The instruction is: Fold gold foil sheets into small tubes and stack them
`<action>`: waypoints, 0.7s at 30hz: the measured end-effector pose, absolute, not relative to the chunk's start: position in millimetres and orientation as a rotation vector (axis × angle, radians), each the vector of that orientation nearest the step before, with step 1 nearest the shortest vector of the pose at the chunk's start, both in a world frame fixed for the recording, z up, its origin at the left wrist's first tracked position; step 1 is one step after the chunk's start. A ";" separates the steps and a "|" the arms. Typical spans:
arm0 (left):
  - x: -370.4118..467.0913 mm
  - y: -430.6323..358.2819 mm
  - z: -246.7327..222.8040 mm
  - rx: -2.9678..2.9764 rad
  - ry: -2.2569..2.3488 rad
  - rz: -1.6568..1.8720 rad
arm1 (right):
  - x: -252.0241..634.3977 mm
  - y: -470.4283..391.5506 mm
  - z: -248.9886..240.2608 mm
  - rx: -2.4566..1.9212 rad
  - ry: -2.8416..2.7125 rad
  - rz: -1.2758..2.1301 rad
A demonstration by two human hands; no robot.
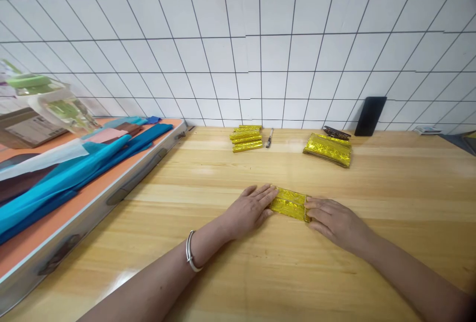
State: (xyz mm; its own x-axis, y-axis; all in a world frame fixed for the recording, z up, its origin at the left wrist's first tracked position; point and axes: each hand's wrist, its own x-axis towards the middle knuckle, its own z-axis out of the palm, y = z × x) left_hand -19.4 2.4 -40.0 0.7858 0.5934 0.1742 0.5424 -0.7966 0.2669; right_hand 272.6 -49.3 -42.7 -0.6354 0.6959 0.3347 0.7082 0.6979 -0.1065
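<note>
A flat piece of shiny gold foil (289,204) lies on the wooden table between my hands. My left hand (250,212) rests its fingertips on the left end of the foil, fingers stretched and the palm low. At the right end, my right hand (336,223) has its fingers bent together on the foil's folded edge, the thumb at the near corner. A metal bangle (191,251) circles my left wrist. Behind the foil sit narrow folded gold strips (247,139) and, farther right, a stack of wider gold pieces (327,150).
Beside the strips lies a pen (269,138). A dark clip (336,133) is behind the gold stack, and a black phone (370,116) leans on the tiled wall. At left, an orange-topped case (148,163) bears blue, white and brown sheets, a cardboard box (31,127) and a green-lidded jar (55,101).
</note>
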 end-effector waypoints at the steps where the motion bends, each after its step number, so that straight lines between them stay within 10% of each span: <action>1: -20.1 3.4 -40.6 2.753 0.887 0.403 | 272.1 -49.4 -42.3 -1.092 -2.557 -0.065; 21: -25.9 14.9 -43.5 2.798 0.764 0.396 | 278.0 -41.5 -49.9 -1.058 -2.411 0.051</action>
State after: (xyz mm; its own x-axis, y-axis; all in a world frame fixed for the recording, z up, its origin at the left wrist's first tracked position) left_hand -25.9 14.9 -43.5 0.8292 0.5221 0.1998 0.4646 -0.8424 0.2731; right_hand 278.0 -41.5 -49.9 -0.5713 0.6983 0.4313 0.6796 0.6971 -0.2286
